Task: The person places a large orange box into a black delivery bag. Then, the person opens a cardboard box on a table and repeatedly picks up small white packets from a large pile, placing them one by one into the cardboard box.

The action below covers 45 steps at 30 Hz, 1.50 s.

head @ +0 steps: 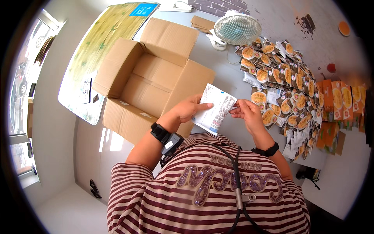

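In front of my chest I hold a white printed packet (pixel 214 108), its text side facing up. My left hand (pixel 192 108) grips its left part, with the thumb lying across the face. The fingers of my right hand (pixel 247 112) pinch or touch its right edge; they partly hide that edge. Just beyond my left hand stands an open cardboard box (pixel 152 77) with its flaps folded out and its inside bare. To the right of my right hand spreads a large heap of brown-and-orange packets (pixel 280 76), some turned white side up.
A white clip fan (pixel 238 29) stands behind the heap, near flat cardboard pieces (pixel 203 23). Orange cartons (pixel 337 96) line the far right. At left, a phone (pixel 86 90) rests on a wood-patterned mat (pixel 93 46). A power strip (pixel 175 7) lies at the back.
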### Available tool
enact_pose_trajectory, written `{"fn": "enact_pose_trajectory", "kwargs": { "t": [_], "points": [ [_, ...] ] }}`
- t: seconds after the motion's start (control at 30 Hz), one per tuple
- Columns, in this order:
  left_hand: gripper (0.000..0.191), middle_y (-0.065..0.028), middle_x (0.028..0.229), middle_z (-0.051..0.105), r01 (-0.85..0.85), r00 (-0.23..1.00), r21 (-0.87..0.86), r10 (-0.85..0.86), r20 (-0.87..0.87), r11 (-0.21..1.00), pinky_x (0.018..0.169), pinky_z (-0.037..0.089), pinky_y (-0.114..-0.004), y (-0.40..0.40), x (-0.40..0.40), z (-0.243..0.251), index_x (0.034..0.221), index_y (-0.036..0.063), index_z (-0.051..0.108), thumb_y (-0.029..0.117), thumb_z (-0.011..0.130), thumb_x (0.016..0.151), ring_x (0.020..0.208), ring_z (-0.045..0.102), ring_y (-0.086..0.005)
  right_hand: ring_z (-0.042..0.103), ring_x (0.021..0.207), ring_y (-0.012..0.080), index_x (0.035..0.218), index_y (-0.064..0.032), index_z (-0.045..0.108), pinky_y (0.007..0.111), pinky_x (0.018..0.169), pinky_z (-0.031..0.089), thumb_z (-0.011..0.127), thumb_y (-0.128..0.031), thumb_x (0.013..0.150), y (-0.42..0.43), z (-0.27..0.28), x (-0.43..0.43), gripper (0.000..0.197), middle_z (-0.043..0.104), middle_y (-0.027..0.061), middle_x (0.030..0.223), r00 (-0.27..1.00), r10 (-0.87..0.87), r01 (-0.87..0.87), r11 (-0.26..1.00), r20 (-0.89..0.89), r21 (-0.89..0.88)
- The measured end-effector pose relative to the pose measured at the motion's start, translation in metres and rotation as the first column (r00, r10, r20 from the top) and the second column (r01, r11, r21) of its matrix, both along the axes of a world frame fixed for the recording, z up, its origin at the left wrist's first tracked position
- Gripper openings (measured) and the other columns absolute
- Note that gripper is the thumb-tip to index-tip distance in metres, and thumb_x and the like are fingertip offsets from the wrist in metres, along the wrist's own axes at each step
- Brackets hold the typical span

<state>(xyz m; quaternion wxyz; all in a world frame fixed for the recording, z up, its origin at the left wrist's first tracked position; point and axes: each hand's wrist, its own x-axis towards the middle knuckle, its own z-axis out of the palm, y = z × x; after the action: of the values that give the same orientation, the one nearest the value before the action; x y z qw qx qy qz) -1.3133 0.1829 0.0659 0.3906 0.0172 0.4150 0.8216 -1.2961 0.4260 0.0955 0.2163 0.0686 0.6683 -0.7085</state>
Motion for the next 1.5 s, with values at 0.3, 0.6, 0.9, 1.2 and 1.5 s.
{"fn": "enact_pose_trajectory", "kwargs": {
  "t": [0.3,0.6,0.9,1.2,1.5],
  "points": [
    [0.03,-0.0112,0.101,0.064,-0.433,0.898,-0.301,0.437,-0.056,0.85,0.076,0.054,-0.036,-0.13,-0.058,-0.002,0.11,-0.0003,0.054,0.017,0.062,0.087,0.086,0.065,-0.0199,0.06,0.089,0.015,0.117,0.0015,0.054,0.027,0.076,0.05,0.045,-0.022,0.096,0.02,-0.009,0.011,0.033,0.06,0.0098,0.104,0.996,-0.054,0.051,0.997,0.066,0.052],
    [0.031,-0.0123,0.1,0.064,-0.337,0.926,-0.537,0.376,-0.04,0.773,0.077,0.052,-0.041,-0.176,-0.1,-0.084,0.111,-0.0012,0.055,0.015,0.063,0.085,0.086,0.064,-0.0237,0.06,0.089,0.0151,0.115,0.0002,0.055,0.027,0.076,0.049,0.046,-0.019,0.096,0.029,-0.006,0.022,0.029,0.06,0.009,0.103,0.983,-0.159,0.15,0.984,0.091,0.098],
    [0.038,-0.0136,0.102,0.065,-0.189,0.972,-0.581,0.234,0.003,0.792,0.079,0.051,-0.038,-0.165,-0.128,-0.127,0.111,-0.0024,0.057,0.014,0.07,0.079,0.089,0.064,-0.0245,0.06,0.091,0.0161,0.116,0.0017,0.054,0.028,0.078,0.049,0.047,-0.02,0.095,0.035,-0.005,0.036,0.031,0.06,0.0101,0.105,0.975,-0.207,0.191,0.968,0.083,0.162],
    [0.041,-0.0117,0.103,0.064,-0.142,0.989,-0.646,0.139,-0.055,0.75,0.076,0.052,-0.038,-0.146,-0.142,-0.134,0.116,-0.0007,0.053,0.017,0.069,0.081,0.088,0.064,-0.0228,0.059,0.091,0.015,0.115,0.0019,0.054,0.027,0.078,0.049,0.048,-0.021,0.095,0.041,-0.007,0.055,0.031,0.061,0.0091,0.104,0.961,-0.264,0.246,0.952,0.084,0.183],
    [0.03,-0.0065,0.087,0.065,-0.225,0.974,-0.682,0.146,-0.172,0.696,0.061,0.049,-0.03,-0.153,-0.156,-0.176,0.104,-0.0007,0.059,0.016,0.068,0.08,0.07,0.061,-0.0157,0.059,0.091,0.0136,0.114,-0.0014,0.056,0.027,0.079,0.048,0.047,-0.023,0.095,0.058,-0.015,0.063,0.03,0.061,0.007,0.104,0.959,-0.273,0.261,0.954,0.074,0.147]
  ]
}}
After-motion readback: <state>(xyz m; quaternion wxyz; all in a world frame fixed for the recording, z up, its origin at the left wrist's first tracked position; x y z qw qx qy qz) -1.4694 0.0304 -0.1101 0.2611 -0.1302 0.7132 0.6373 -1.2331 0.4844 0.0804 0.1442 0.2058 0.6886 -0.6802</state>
